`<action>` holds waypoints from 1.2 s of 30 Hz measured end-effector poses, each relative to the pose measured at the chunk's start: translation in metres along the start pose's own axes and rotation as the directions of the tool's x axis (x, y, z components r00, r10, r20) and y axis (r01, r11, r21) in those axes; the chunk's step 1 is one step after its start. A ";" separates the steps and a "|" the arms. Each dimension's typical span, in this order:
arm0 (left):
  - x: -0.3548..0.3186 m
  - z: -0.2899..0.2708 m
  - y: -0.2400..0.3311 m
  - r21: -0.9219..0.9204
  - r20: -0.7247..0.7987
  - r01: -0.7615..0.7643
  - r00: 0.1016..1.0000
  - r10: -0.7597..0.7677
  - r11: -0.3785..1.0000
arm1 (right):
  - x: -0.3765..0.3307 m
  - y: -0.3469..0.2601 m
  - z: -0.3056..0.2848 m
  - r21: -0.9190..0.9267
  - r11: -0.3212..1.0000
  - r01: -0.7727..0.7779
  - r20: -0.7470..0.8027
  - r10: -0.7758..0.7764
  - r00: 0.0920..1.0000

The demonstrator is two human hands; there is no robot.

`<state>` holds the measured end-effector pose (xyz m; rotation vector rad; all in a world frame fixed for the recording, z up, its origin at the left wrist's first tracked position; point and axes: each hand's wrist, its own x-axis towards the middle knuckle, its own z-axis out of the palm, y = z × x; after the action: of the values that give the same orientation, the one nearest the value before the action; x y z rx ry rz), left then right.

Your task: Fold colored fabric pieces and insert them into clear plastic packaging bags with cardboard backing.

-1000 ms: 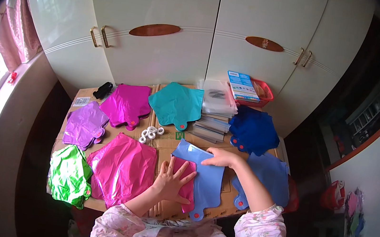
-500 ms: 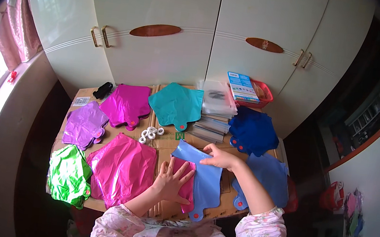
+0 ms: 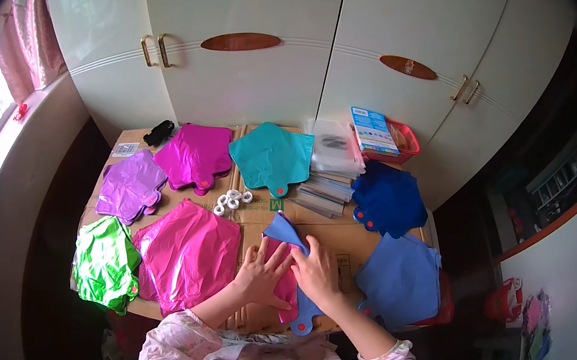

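In front of me lies a blue foil balloon [image 3: 282, 228], flat and uninflated, with its right side folded inward. A folded pink foil balloon [image 3: 289, 291] rests against it, partly under my hands. My left hand [image 3: 261, 275] presses on the pink foil with fingers spread. My right hand [image 3: 318, 276] has its fingers on the blue foil's folded edge, close beside the left fingertips; it covers much of the blue balloon, whose rounded tab shows at the bottom. To the left sits a larger pink foil balloon stack [image 3: 187, 258].
Around the cardboard top [image 3: 255, 212] lie green [image 3: 105, 261], purple [image 3: 129, 184], magenta [image 3: 193, 155], teal [image 3: 269, 157], dark blue [image 3: 389, 199] and light blue [image 3: 399, 278] foil balloons. White ribbon rolls [image 3: 233, 199], clear plastic sleeves [image 3: 335, 161] and a red basket [image 3: 404, 141] stand farther back.
My right hand has moved left and nearer, carrying the blue balloon's right side over toward the pink foil. My left hand stays pressed in place.
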<state>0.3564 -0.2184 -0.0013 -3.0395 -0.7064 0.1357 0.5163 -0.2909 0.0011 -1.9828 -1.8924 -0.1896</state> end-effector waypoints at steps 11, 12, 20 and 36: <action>-0.001 0.017 -0.018 -0.121 -0.195 0.005 0.980 -0.029 0.993 | -0.011 -0.004 0.007 -0.158 0.987 0.040 0.061 -0.031 0.998; -0.001 0.016 -0.019 -0.120 -0.194 0.016 0.980 -0.040 0.993 | -0.010 -0.005 0.006 -0.175 0.984 0.039 0.066 -0.028 0.997; 0.003 0.016 -0.025 -0.059 -0.201 0.087 0.975 -0.097 0.994 | -0.009 -0.007 0.002 -0.153 0.988 -0.005 0.095 0.020 0.995; -0.005 0.000 -0.001 -0.053 -0.114 -0.075 0.991 0.069 0.996 | 0.006 0.082 0.012 0.708 0.546 -0.447 0.269 0.377 0.886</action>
<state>0.3516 -0.2202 -0.0012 -3.0986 -0.6038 -0.0546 0.5949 -0.2818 -0.0224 -1.7332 -1.1445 0.7320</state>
